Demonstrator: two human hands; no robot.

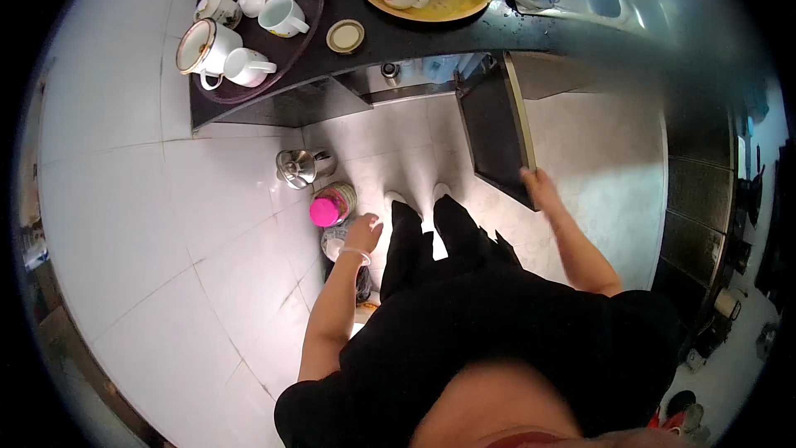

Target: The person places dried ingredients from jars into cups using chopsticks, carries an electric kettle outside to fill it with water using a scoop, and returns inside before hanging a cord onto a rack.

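My right hand (540,188) is at the outer edge of a dark cabinet door (495,129), fingers curled round its light edge strip. The door stands swung out from under the counter. My left hand (363,233) hangs low beside my leg, holding nothing, its fingers loosely bent and apart. Nearest to it is a jar with a pink lid (325,211) on the floor by the wall. Inside the opened cabinet, a small dark-topped bottle (390,71) and pale blue plastic items (440,68) show in part.
On the dark counter (356,2), a purple tray (308,26) and a yellow tray (458,12) carry several cups. A round lid (345,36) lies between them. A steel kettle (300,168) stands on the floor at left. At upper right is a sink (634,4).
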